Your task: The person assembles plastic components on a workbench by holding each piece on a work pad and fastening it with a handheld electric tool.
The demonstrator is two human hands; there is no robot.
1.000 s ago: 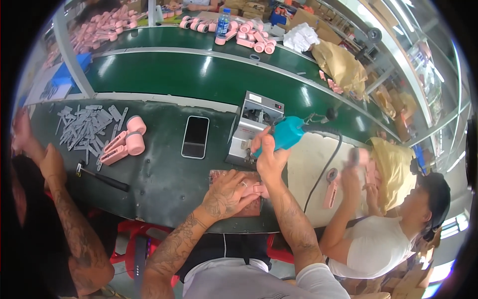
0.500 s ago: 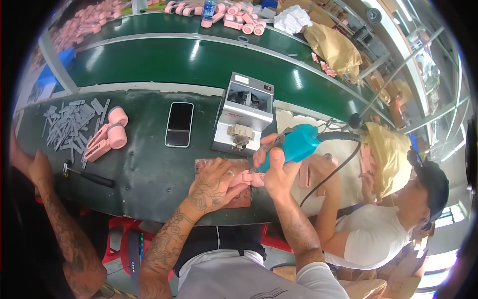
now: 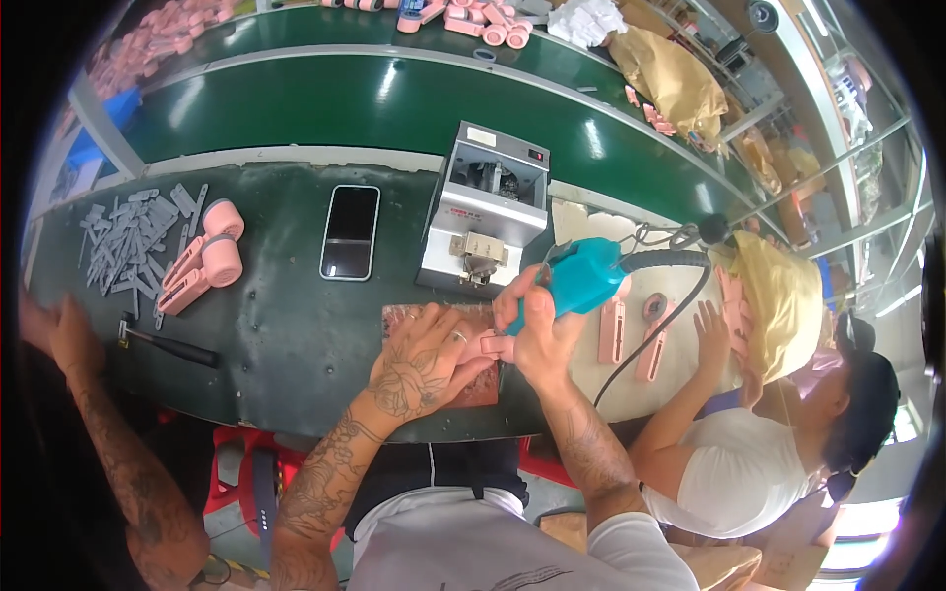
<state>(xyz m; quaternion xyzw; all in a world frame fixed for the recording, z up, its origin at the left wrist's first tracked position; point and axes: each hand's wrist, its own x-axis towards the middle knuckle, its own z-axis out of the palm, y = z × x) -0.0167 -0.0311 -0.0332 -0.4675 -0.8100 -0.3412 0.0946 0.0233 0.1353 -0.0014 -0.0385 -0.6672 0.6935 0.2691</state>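
My left hand is wrapped over a pink plastic part, pressing it onto a reddish worn pad at the bench's near edge. Most of the part is hidden under my palm and fingers. In my right hand is a teal corded electric screwdriver, gripped just right of the part and tilted with its lower end toward it. The tip is hidden by my fingers. Beyond my hands stands a grey screw feeder with an open hopper.
Left on the bench lie a phone, pink fan-like pieces, grey strips and a hammer. A black cable loops at right near pink handles. Co-workers' arms are on both sides; a green conveyor runs behind.
The view has shifted slightly. My hands stay at the pink part, with the screwdriver angled a little differently. The right co-worker's hand has moved off the pink handles, away to the right.
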